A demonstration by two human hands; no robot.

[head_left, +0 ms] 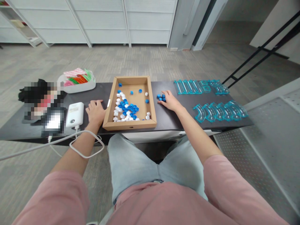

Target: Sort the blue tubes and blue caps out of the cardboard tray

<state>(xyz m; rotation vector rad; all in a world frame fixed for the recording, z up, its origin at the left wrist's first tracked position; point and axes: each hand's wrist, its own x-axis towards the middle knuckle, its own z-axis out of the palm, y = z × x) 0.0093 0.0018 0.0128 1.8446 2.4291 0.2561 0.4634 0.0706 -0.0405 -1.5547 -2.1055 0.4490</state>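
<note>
Blue pieces (161,97) sit just right of the cardboard tray (130,125), midway across the tabletop (171,120). Your right hand (170,101) touches them, grip apart. Your left hand (95,111) lies flat, grip apart.

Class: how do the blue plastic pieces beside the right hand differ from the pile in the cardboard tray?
The blue plastic pieces lie on the black table, few, all blue, by the right hand. The pile in the cardboard tray is larger and mixes blue with white. Both are small.
</note>
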